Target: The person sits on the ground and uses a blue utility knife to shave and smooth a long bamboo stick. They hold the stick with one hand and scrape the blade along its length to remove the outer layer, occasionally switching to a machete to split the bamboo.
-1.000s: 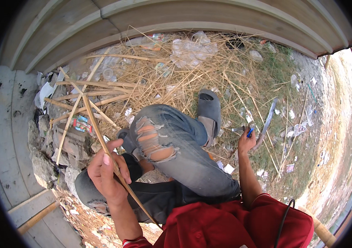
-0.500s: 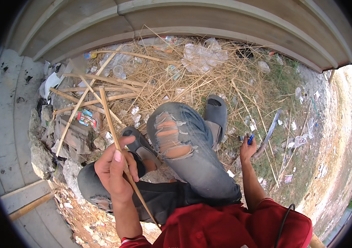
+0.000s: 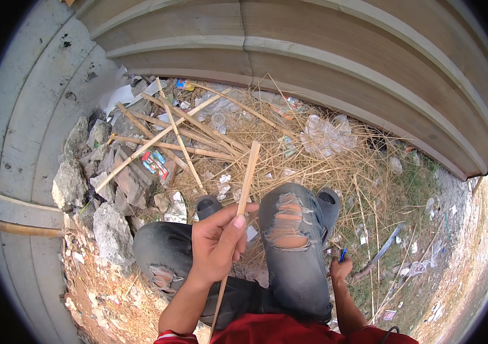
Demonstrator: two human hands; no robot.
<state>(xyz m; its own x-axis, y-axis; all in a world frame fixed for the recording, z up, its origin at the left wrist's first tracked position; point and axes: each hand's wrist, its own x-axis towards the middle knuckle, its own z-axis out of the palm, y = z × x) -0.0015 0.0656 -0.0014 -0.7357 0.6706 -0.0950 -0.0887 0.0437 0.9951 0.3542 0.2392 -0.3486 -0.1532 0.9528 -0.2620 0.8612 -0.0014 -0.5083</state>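
My left hand [image 3: 218,238] is closed round a split bamboo strip [image 3: 248,178], thumb flat against it. The strip stands nearly upright before me, its lower end running down past my forearm. Over at the right, my right hand [image 3: 341,268] closes on a small blue object [image 3: 343,254], too small to tell its kind. Beside that hand a long curved blade like a machete [image 3: 383,250] lies on the ground, apart from the fingers. Several bamboo poles [image 3: 198,137] lie crossed ahead on the left.
Broken rocks [image 3: 112,235] are heaped along the pale wall [image 3: 32,114] at the left. A ribbed metal fence [image 3: 324,57] closes off the far side. Dry straw and shavings [image 3: 318,166] with plastic litter cover the ground. My bent knees [image 3: 290,229] stand between my hands.
My left hand has moved right with the bamboo strip, which now stands more upright. The view has shifted, showing more of the fence. My right hand keeps hold of the blue object.
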